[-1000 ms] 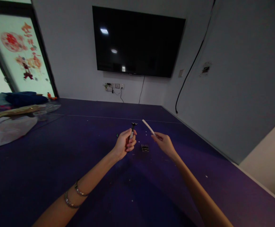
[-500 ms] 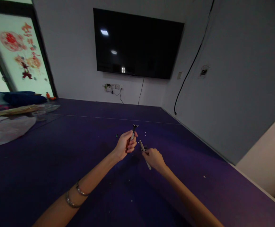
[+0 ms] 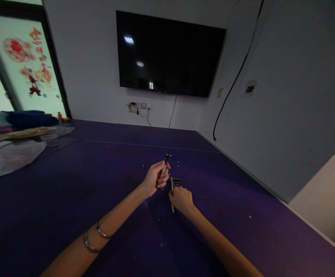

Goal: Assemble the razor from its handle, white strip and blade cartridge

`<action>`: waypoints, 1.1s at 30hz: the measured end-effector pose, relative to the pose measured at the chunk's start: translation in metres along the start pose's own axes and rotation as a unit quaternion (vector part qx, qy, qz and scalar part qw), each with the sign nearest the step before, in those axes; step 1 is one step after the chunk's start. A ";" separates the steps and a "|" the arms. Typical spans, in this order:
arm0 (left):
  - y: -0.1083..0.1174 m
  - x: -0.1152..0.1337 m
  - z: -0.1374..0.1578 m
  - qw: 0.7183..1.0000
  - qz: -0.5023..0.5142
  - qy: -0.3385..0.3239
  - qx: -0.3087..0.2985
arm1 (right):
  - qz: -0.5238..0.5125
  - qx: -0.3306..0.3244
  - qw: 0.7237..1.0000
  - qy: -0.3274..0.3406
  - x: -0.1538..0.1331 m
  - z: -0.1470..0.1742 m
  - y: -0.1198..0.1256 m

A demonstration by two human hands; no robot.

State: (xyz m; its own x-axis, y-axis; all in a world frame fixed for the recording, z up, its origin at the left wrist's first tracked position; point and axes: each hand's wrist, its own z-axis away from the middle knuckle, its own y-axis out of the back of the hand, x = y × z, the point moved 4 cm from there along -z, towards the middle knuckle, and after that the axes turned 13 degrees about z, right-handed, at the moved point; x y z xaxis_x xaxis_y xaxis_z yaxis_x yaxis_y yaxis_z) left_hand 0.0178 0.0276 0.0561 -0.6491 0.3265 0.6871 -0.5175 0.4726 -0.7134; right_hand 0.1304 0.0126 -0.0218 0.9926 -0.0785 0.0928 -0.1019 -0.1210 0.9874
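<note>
My left hand point(image 3: 153, 180) is closed around a small tool with a grey handle and a dark T-shaped head point(image 3: 165, 163). Its head points up and away from me; its exact kind is unclear. To the right and slightly lower, my right hand point(image 3: 181, 198) is closed on a thin pale stick point(image 3: 172, 207), which now points nearly straight ahead. Just beyond those fingers sits a small dark piece point(image 3: 177, 181), partly hidden; whether the hand touches it I cannot tell. Both hands are over a purple surface point(image 3: 98, 215).
A small dark-green bit point(image 3: 143, 166) and several white specks lie around the hands. Clear plastic sheeting point(image 3: 14, 159) and dark blue cloth point(image 3: 30, 119) are at the left. A black cable point(image 3: 231, 88) hangs along the right wall; a television point(image 3: 170, 54) is on the far wall.
My right hand has turned and shifted slightly left and down, swinging the pale stick from slanted to nearly upright in view. The left hand with its tool has moved slightly right.
</note>
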 end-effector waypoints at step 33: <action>0.030 -0.019 -0.009 0.999 -0.002 0.040 -0.011 | -0.057 0.025 0.993 0.102 0.050 -0.063 -0.011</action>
State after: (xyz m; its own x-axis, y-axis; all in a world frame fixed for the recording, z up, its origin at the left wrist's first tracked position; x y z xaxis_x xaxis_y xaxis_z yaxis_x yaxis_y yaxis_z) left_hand 0.0196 0.0430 0.0222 -0.6003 0.3885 0.6991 -0.5070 0.4912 -0.7083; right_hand 0.1850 0.0726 -0.0198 0.9900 0.1407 0.0101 0.0136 -0.1667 0.9859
